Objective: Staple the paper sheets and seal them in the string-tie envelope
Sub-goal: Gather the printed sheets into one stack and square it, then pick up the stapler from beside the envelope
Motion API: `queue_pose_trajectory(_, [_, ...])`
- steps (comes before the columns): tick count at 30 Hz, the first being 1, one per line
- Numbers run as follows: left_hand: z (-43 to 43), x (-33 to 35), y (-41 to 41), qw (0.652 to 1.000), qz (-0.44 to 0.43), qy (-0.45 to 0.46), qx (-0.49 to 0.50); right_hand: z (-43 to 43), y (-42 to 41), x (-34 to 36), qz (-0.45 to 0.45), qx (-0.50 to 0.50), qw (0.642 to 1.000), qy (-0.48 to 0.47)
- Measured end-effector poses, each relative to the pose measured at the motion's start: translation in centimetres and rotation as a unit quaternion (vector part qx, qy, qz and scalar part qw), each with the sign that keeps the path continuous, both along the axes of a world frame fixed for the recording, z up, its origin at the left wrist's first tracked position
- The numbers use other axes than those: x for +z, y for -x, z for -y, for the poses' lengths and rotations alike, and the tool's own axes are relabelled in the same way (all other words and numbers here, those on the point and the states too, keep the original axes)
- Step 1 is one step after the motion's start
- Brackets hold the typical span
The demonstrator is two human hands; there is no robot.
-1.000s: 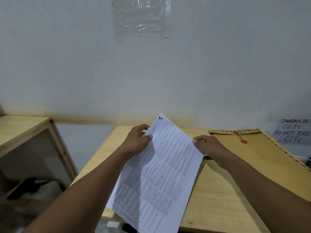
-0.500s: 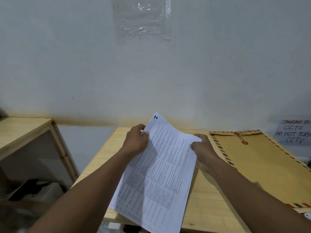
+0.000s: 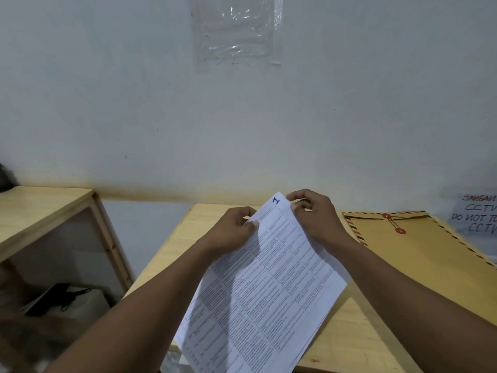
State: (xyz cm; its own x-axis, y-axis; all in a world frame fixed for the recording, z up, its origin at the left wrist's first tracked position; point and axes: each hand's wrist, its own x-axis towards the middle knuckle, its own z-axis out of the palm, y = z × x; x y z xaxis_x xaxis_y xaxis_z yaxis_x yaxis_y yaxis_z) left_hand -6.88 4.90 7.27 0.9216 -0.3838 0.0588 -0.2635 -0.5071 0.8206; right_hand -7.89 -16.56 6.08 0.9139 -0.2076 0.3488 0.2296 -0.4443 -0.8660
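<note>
Facing a white wall (image 3: pixel 134 103), I see the wooden table (image 3: pixel 349 345) carrying the string-tie envelope (image 3: pixel 419 254) along its right edge. My left hand (image 3: pixel 231 232) and right hand (image 3: pixel 314 214) each pinch the paper sheets (image 3: pixel 266 292), hiding the table's middle.

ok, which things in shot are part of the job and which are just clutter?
In the job:
- paper sheets, held by left hand and right hand
- string-tie envelope, lying flat on the table

Just lying about:
- CCTV note
- plastic sleeve on the wall
- side shelf

Plain office corner: wooden desk (image 3: pixel 349 345), bare wall, CCTV notice (image 3: pixel 478 216).
</note>
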Motion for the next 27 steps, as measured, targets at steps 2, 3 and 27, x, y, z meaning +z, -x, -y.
queue_pose_trajectory(2, [0.4, -0.4, 0.0, 0.999, 0.019, -0.024, 0.010, 0.0, 0.3, -0.5, 0.007, -0.017, 1.000, -0.004])
queue_pose_trajectory(3, [0.6, -0.6, 0.1, 0.999, 0.030, -0.035, 0.017, 0.1, 0.3, -0.8, 0.004, -0.021, 1.000, -0.007])
queue_pose_trajectory(27, [7.7, -3.1, 1.4, 0.988, 0.092, 0.105, 0.060, 5.3, 4.3, -1.5, -0.047, -0.031, 0.998, -0.040])
